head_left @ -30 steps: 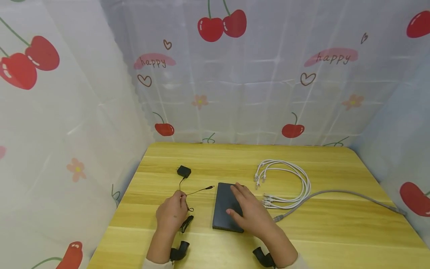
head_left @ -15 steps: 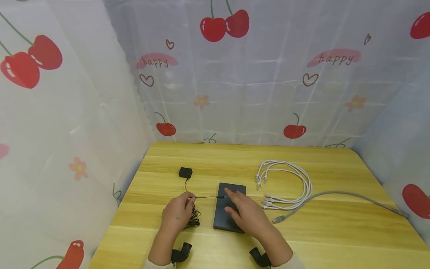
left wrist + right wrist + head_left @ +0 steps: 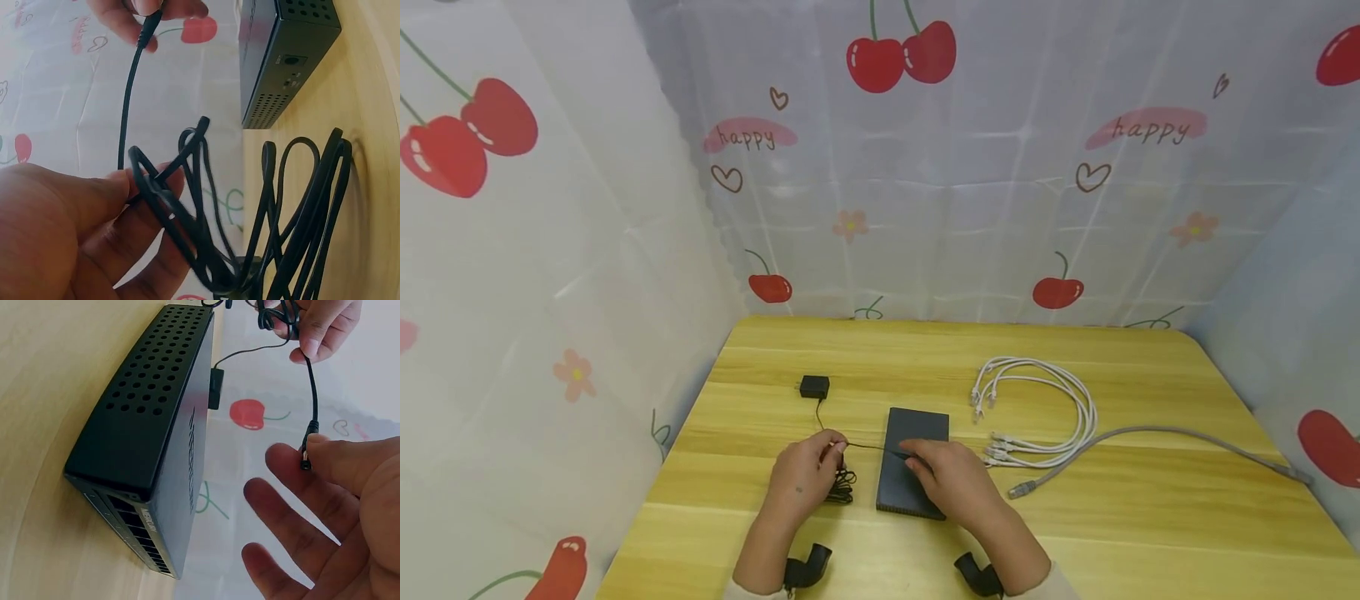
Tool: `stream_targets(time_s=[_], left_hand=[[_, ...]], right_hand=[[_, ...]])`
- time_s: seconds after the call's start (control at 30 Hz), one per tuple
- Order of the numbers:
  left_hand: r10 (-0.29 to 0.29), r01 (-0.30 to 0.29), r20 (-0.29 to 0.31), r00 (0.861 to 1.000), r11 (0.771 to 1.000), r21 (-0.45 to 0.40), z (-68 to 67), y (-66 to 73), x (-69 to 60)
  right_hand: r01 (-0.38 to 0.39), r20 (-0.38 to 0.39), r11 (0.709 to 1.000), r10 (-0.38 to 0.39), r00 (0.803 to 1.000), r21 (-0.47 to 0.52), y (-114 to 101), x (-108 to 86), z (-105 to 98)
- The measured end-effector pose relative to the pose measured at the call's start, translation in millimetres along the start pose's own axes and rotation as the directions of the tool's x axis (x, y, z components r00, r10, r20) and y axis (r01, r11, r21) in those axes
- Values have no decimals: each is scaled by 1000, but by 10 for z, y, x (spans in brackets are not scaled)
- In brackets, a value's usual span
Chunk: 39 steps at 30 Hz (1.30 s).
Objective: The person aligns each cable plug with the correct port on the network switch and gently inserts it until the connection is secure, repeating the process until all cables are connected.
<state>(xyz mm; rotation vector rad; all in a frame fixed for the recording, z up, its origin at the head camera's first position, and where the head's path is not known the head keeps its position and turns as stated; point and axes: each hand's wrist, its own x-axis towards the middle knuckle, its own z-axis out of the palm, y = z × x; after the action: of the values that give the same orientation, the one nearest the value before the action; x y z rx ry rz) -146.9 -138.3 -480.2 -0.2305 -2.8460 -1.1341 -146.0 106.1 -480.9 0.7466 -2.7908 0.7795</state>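
Note:
In the head view a flat black network switch (image 3: 898,487) lies on the table. My left hand (image 3: 801,475) pinches a thin black power cord just left of it. The cord's tied coil (image 3: 844,487) hangs by those fingers. My right hand (image 3: 958,483) is over the switch. In the right wrist view its thumb and index finger pinch the cord's barrel plug (image 3: 312,427), the other fingers spread. A short stretch of cord spans both hands. The left wrist view shows the switch's round power jack (image 3: 292,60); the right wrist view shows its row of ports (image 3: 139,528).
Behind my left hand lies the black power adapter (image 3: 814,387), joined to the cord. Several white network cables (image 3: 1002,450) curve at the right, beside a grey network cable (image 3: 1142,428). Patterned curtains (image 3: 925,208) enclose the wooden table (image 3: 1150,533).
Both hands have come closer together. My left hand moved right, lifting the coil along. The plug swung over the switch, and my right hand, fingers spread before, now pinches it.

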Motion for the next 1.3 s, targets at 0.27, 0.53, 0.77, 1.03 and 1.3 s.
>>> stream_targets(time_s=[0.27, 0.53, 0.77, 1.03, 1.3], left_hand=[[39, -39, 33, 999, 999, -13, 22, -30, -11], [186, -186, 51, 981, 982, -7, 107, -1, -36], [272, -270, 51, 961, 962, -41, 198, 89, -42], [275, -271, 65, 959, 960, -73, 240, 125, -36], [302, -292, 69, 951, 948, -126, 265, 139, -31]], right_hand=[[13, -73, 1000, -13, 997, 4, -15, -14, 18], [8, -58, 1000, -7, 998, 12, -62, -1, 55], [20, -40, 999, -19, 999, 27, -113, 4, 50], [33, -39, 998, -31, 999, 51, -127, -2, 38], [49, -36, 997, -47, 998, 51, -135, 11, 43]])
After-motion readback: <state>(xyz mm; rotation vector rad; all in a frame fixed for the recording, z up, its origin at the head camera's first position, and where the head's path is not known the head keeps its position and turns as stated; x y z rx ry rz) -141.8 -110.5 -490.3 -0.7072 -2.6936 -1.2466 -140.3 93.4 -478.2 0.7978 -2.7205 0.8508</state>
